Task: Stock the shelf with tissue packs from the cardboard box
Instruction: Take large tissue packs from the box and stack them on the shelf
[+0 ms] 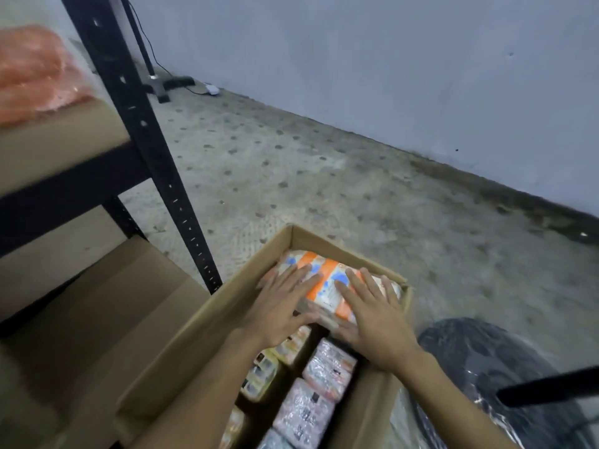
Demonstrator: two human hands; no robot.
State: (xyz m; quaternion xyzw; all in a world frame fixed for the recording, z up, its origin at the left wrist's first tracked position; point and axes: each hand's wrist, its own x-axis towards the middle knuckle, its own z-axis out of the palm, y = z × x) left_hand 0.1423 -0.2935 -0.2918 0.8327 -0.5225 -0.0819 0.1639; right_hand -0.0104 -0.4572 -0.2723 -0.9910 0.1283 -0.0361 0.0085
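An open cardboard box (207,322) stands on the floor in front of me, filled with wrapped tissue packs. At its far end lies a white, orange and blue tissue pack (327,280). My left hand (282,306) rests flat on the pack's left part, fingers straight and spread. My right hand (372,312) lies flat on its right part, thumb at the near edge. Several pinkish packs (327,374) fill the near part of the box. The black metal shelf (64,147) stands at the left.
An orange wrapped bundle (35,72) sits on the upper shelf board. A flattened cardboard sheet (81,319) lies on the lower level. A black plastic bag (492,371) is at the right, a dark bar (547,387) over it. Cables and a stand foot (175,84) lie by the wall.
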